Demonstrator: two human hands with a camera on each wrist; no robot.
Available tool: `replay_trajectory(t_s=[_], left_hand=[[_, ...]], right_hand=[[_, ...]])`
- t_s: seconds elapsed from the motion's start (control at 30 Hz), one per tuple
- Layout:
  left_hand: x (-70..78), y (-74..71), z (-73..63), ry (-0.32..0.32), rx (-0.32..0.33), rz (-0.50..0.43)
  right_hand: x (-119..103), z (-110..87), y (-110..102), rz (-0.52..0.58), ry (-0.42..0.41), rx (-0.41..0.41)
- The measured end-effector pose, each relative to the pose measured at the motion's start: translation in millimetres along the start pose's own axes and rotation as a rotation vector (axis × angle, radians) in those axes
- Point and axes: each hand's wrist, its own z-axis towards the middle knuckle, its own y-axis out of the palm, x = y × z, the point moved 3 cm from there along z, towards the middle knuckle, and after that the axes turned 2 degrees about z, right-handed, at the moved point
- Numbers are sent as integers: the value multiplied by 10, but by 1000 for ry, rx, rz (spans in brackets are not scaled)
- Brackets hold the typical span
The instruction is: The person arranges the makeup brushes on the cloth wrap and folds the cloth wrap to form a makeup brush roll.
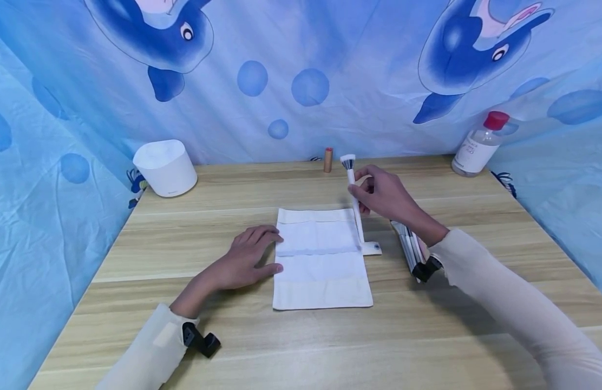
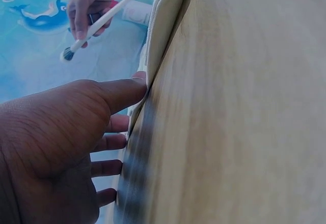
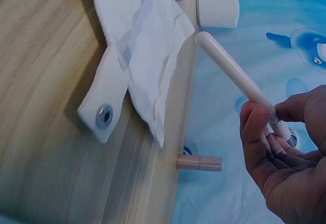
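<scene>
A white fabric brush roll (image 1: 322, 273) lies unfolded on the table, its snap strap (image 1: 372, 248) sticking out to the right. My left hand (image 1: 244, 257) rests at the roll's left edge, fingers spread and thumb touching the border; the left wrist view shows the fingers (image 2: 109, 168) mostly straight. Above the roll's right side, my right hand (image 1: 381, 189) pinches a white-handled makeup brush (image 1: 357, 214) by the upper part of its handle. Its dark-and-white bristles point up and away, and the rounded handle end (image 3: 214, 46) points toward the roll.
Several more brushes (image 1: 407, 246) lie in a bunch under my right wrist. At the back stand a white rounded container (image 1: 167, 170), a copper-coloured tube (image 1: 328, 161) and a clear red-capped bottle (image 1: 476, 151). A blue dolphin curtain (image 1: 330, 49) surrounds the table.
</scene>
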Motion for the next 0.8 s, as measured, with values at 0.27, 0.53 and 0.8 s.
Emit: replay_trajectory(t_s=[0.27,0.53,0.8], left_hand=[[-1,4,8,8,17,-12],[4,1,10,17,27,-20],[-24,29,12,8,22,-14]], right_hand=[[-67,109,101,58,1,-12],[-121,194,210,134,-5,-23],[-168,245,310,230,-16,-43]])
